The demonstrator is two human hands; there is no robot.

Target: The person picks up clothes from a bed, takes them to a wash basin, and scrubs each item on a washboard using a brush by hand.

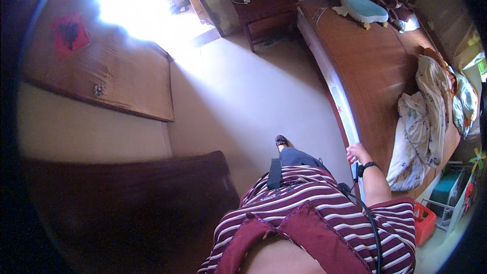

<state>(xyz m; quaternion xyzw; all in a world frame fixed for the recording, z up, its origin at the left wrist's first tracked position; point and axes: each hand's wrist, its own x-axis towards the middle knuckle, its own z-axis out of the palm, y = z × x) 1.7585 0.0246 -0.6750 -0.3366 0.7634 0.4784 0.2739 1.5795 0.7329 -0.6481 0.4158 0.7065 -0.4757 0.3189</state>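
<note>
My right hand (356, 153) hangs beside the near side of a bed, its fingers loosely curled, with a black band on the wrist; I cannot tell whether it touches the bed's edge. A brown mat (365, 64) covers the bed. On it a crumpled patterned quilt (414, 137) lies to the right of my hand, and a pillow with a teal top (365, 8) lies at the far end beside dark bedding (395, 5). My left hand is out of view.
A wooden door (125, 80) with a knob stands at the left, near a bright doorway. A dark wooden surface (133, 198) is at lower left. A small table (266, 3) bearing a white cable stands beyond the pale floor (266, 95). A red plastic basket (425, 224) is at lower right.
</note>
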